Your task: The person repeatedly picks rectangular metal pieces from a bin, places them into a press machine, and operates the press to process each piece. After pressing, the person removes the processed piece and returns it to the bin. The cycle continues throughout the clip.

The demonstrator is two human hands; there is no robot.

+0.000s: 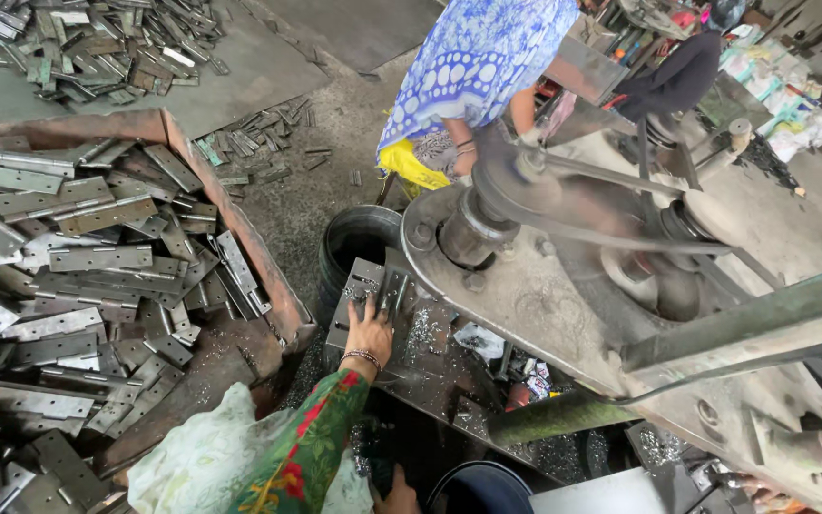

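Hinge (393,290) upright on press bed (430,357), long axis pointing away; left hand (369,333) pinching it; right hand (398,497) grip unclear.

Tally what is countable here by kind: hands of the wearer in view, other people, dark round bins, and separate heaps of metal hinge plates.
Wearer's hands: 2, left hand, right hand
Other people: 2, person in blue, person in dark top
Round bins: 2
Hinge heaps: 2
Total: 8

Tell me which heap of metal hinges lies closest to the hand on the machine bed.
The heap in the rusty tray beside the left hand; the other heap lies far off on the floor.
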